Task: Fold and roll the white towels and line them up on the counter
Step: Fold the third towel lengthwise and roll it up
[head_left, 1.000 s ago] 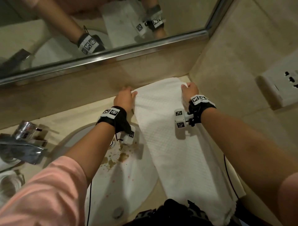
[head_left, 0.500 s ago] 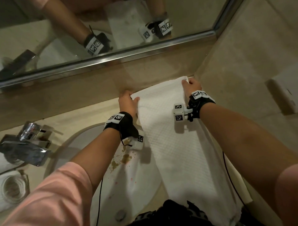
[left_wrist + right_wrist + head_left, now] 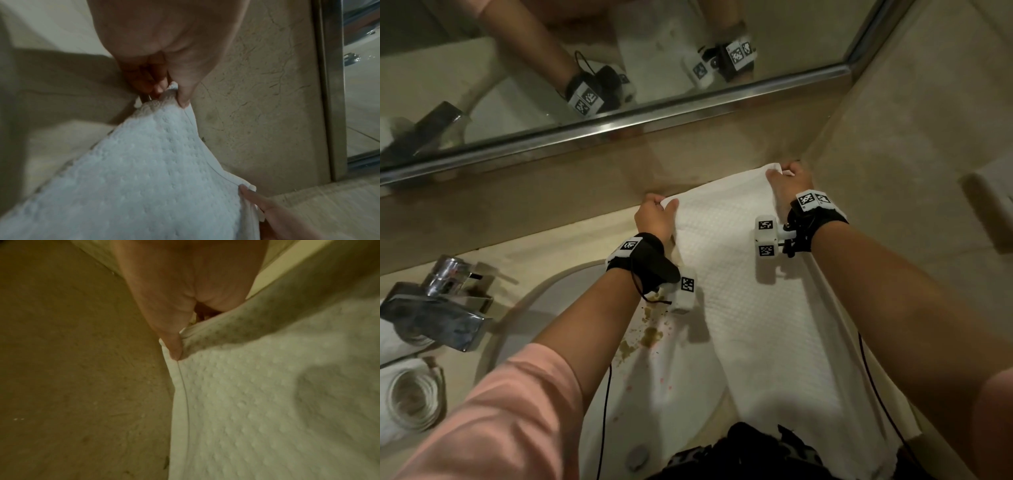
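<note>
A long white waffle-weave towel [image 3: 750,308] lies lengthwise over the counter and the right part of the sink, its near end hanging past the front edge. My left hand [image 3: 655,216] pinches the towel's far left corner [image 3: 170,91] between thumb and fingertips. My right hand [image 3: 786,181] pinches the far right corner [image 3: 176,344] close to the back wall. Both corners are lifted a little off the counter. In the left wrist view the right hand's fingers [image 3: 267,207] hold the hemmed edge of the towel [image 3: 144,170]. A rolled white towel [image 3: 410,401] lies at the left edge.
A white sink basin [image 3: 654,394] with brown stains and a drain sits below my left arm. A chrome faucet [image 3: 438,308] stands at the left. The mirror [image 3: 585,68] with its metal frame runs along the back, and a beige wall [image 3: 911,154] closes the right side.
Both hands have moved away from me toward the back wall and now pinch the towel's far corners, raising them slightly; a second ago they lay lower on its edges.
</note>
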Demonstrator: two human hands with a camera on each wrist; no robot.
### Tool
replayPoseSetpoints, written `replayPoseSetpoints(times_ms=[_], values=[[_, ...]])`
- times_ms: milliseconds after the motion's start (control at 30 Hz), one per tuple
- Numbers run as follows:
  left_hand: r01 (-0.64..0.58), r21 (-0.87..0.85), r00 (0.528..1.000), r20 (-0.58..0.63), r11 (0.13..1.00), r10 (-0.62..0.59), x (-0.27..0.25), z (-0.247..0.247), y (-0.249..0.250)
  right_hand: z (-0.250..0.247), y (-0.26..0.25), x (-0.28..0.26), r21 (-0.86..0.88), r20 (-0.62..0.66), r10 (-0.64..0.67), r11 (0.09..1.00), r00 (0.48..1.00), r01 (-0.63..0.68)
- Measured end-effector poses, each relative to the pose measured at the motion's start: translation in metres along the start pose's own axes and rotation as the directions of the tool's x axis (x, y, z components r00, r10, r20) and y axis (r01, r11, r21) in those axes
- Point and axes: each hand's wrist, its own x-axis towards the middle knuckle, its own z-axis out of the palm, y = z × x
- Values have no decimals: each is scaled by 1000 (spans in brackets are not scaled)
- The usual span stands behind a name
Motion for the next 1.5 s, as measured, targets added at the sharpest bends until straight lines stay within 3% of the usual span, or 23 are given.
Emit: replayPoseSetpoints(times_ms=[267,500,633,767,1000,1367,1500], values=[[43,-143,999,30,989,-39,-6,-2,1,-14,-9,-10,257,173,-3,966,985,-42],[48,-331,999,39,942,-37,-12,-5,8,-23,3,-19,413,-11,-108,905,994,103],[21,-331,998,-47,943,-39,-14,0,16,-22,7,-21,389,-85,-109,911,990,134],[34,-361,988,-126,932,-85,-19,6,15,-15,11,-18,368,-106,-55,926,993,91],[33,-426,978,-173,904,-117,-24,5,17,-14,21,-12,498,-47,33,867,998,-5],[113,-505,966,-145,856,-213,-19,7,17,-14,-2,5,461,-47,51,887,998,-23],[191,-584,954,-80,789,-290,-18,6,23,-14,-8,6,524,76,89,844,993,-116]])
